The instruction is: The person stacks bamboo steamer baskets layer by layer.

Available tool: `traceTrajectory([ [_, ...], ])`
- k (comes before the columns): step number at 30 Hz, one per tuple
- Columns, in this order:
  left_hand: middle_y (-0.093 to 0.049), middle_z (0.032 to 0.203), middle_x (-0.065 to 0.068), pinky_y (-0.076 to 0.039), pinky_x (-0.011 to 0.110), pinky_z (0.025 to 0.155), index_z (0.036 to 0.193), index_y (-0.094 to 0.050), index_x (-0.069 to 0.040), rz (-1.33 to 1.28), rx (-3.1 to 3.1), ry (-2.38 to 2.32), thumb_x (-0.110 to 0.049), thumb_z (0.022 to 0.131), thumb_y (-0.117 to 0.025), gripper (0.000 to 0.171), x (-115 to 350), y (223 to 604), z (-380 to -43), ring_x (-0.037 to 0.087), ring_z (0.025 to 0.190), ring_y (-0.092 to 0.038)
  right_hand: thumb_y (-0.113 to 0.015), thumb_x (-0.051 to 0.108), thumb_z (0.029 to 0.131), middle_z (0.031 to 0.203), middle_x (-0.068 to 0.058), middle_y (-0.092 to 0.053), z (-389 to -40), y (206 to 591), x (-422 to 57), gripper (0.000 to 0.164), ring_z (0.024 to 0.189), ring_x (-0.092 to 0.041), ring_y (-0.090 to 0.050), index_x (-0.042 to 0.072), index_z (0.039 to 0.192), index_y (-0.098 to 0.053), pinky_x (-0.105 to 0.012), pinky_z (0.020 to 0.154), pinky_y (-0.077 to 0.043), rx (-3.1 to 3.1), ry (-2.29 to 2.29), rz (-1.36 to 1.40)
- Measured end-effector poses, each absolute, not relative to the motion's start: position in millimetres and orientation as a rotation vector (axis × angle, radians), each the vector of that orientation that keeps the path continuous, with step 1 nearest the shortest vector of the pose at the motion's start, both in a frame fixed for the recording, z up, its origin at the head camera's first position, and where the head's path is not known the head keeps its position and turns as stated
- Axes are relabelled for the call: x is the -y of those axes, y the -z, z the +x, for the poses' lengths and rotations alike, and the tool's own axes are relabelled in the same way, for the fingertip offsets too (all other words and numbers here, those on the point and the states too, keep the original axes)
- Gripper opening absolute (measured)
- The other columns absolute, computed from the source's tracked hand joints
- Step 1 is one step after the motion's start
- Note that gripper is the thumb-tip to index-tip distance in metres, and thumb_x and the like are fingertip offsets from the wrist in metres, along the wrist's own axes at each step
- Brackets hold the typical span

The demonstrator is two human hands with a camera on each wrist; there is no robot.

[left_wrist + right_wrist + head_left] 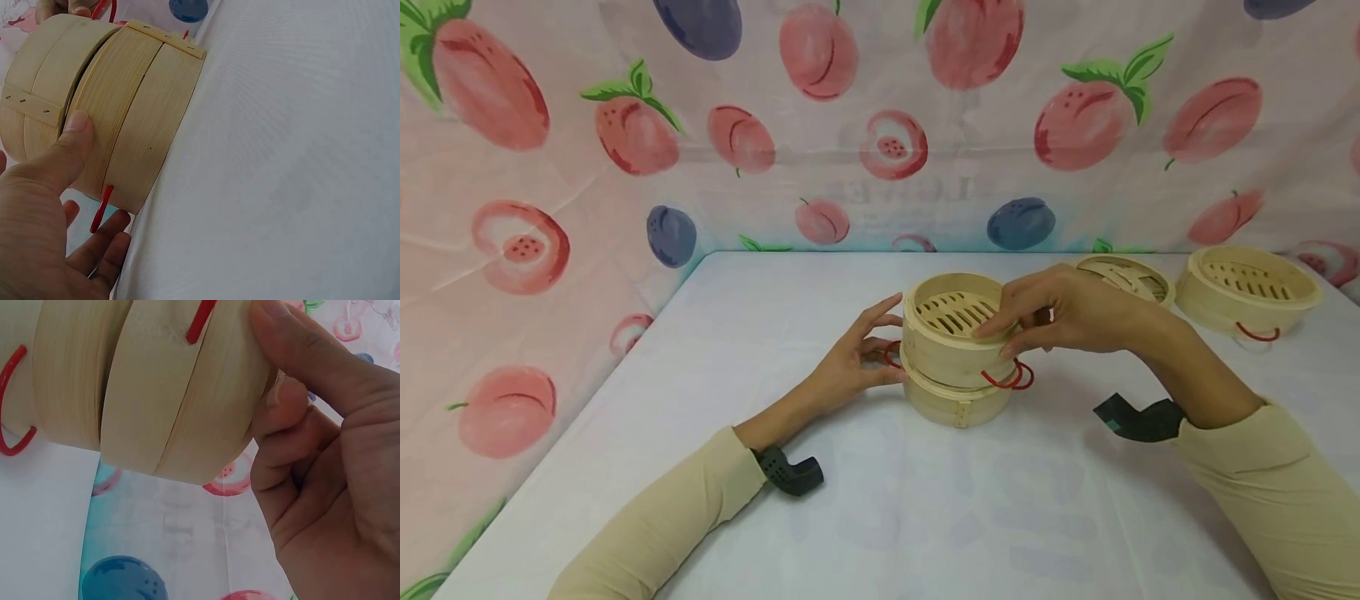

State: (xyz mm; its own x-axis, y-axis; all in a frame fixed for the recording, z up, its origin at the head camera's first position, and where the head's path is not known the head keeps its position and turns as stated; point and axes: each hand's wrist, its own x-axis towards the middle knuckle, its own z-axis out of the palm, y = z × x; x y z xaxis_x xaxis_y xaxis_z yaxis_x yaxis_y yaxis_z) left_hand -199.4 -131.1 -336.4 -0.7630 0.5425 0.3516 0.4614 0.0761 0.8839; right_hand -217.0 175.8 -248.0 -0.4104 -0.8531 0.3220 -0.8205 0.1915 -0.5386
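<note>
Head view: short of the table's (880,517) far edge, the upper steamer basket (951,362) sits on the lower steamer basket (928,406). The right hand (1067,310) pinches the upper one's rim; the left hand (846,362) lies loosely spread against their left side, thumb at the seam. Toward the far right corner are a woven lid (1138,282) and a third steamer basket (1206,307) — the right hand partly hides that lid. Fruit-printed cloth (880,75) hangs behind the far edge.
</note>
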Motion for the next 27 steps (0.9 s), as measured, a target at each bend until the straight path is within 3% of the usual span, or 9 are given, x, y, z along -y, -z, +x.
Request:
traceTrajectory([
  [27,-0.044,0.134,0.017,-0.041,0.055,0.094,0.151,-0.024,-0.009,1.079,-2.256,-1.802,0.009,0.080,-0.072,0.087,132.4,339.6,-200.1,0.038,0.108,-0.058,-0.081,0.018,0.075,0.077,0.011,-0.060,-210.6,246.5,-170.9,0.032,0.060,-0.010,-0.048,0.021,0.106,-0.076,-0.023,0.049,-0.043,-2.427,0.961,-1.616],
])
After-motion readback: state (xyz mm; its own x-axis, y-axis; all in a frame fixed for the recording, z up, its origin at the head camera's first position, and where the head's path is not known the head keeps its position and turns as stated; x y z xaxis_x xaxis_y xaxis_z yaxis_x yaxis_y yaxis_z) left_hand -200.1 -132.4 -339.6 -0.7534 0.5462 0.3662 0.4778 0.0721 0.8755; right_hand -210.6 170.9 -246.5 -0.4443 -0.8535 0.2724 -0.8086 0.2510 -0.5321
